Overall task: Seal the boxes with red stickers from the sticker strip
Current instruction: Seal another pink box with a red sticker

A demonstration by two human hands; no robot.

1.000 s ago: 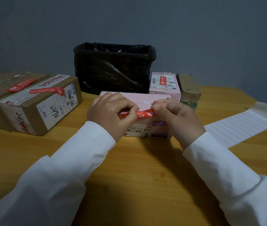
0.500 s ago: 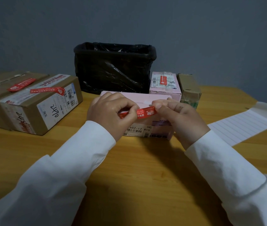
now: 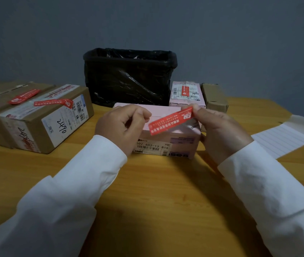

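Sticker [image 3: 170, 120] now peeled free, right hand [image 3: 220, 130] pinching its end; left hand [image 3: 121, 127] curled, maybe holding backing, can't tell; pink box [image 3: 166, 140] next.

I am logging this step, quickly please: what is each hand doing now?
Left hand: fingers curled, whether it holds anything cannot be told.
Right hand: pinches the red sticker at its upper end.

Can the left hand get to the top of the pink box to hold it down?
Probably yes. The left hand hovers right over the pink box, fingers curled and seemingly empty, and only the red sticker in the right hand hangs nearby.
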